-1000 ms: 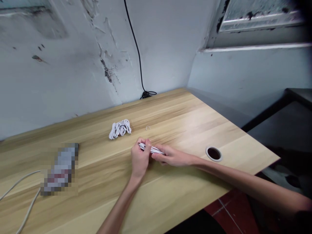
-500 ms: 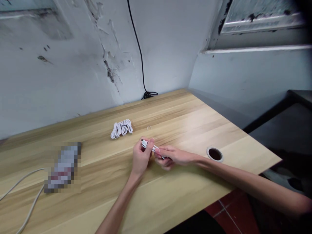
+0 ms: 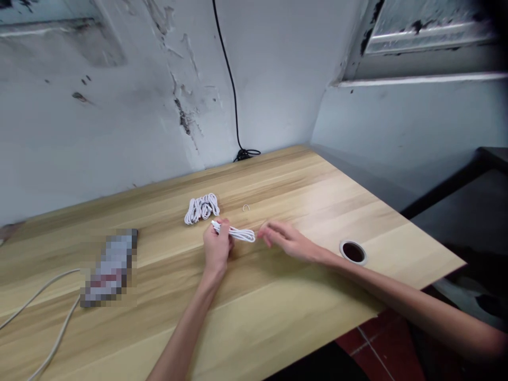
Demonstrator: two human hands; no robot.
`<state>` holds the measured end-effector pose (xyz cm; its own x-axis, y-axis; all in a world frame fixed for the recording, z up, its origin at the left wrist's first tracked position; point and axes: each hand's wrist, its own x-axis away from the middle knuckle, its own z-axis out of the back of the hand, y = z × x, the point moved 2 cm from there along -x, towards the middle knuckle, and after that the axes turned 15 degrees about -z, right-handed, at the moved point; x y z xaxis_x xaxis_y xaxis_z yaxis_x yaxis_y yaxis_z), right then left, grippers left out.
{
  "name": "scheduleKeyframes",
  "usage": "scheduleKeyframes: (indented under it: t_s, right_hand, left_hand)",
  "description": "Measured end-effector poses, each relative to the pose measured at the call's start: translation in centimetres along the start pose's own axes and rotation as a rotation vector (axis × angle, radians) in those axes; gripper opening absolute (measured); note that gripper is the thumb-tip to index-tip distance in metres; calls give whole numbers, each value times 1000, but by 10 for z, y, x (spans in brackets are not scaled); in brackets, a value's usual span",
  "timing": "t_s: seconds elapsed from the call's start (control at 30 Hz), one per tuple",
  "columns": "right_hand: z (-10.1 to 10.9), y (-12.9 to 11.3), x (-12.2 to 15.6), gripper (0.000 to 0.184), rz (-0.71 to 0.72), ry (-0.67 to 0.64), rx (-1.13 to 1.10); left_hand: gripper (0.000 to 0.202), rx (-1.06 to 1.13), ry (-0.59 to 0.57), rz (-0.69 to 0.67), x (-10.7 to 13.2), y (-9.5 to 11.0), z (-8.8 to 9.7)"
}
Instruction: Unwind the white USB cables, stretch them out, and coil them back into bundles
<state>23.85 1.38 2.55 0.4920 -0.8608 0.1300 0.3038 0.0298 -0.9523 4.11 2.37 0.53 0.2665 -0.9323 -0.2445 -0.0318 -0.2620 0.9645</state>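
Note:
My left hand point(image 3: 217, 244) is closed round a folded white cable point(image 3: 242, 234). One end of the cable pokes out above the thumb, and its looped end reaches to the right. Just past those loops is my right hand point(image 3: 286, 239), apart from the cable, with its fingers loosely bent, a little blurred and holding nothing visible. Beyond my left hand lie bundled white cables point(image 3: 202, 208), bound in the middle by a dark tie. A small pale curved strip point(image 3: 246, 207) rests to the right of that bundle.
On the left of the wooden table point(image 3: 166, 312) is a pixelated flat object point(image 3: 109, 269) with a pale cord point(image 3: 59, 333) beside it. A round cable hole point(image 3: 353, 252) sits near the right edge. A black cord point(image 3: 246, 154) is coiled against the wall.
My right hand has let go of the cable and drawn a little to the right. My left hand has moved left with the cable, whose loops now show. The view has shifted slightly.

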Motion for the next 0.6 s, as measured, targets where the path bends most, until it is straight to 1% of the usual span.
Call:
scheduleKeyframes:
  t_s: [0.07,0.1,0.17,0.23,0.3,0.33,0.43,0.5,0.6]
  right_hand:
    - [10,4,-4,35,-13,188,17]
    - [14,7,-8,33,-18,258,52]
    - [19,14,-20,27,6,354,202]
    - [22,20,-37,20,85,404,404]
    - [24,23,-58,17,135,402,548]
    - [25,24,-69,16,120,394,583]
    - [28,21,-98,17,10,371,644]
    - [27,18,-114,24,-108,311,693]
    - [25,12,-131,33,-197,237,744]
  left_hand:
    - [30,-78,52,-55,-7,-1,7]
    - [30,-133,77,-86,-9,-1,10]
    - [29,-242,121,-139,-11,-2,14]
    - [29,-322,152,-173,-11,-4,16]
    - [30,-362,158,-193,-11,-6,18]
    - [30,-368,158,-197,-11,-6,18]
    - [31,-369,167,-201,-13,-9,21]
    - [31,-372,189,-200,-15,-9,24]
    - [29,-362,222,-191,-17,-9,25]
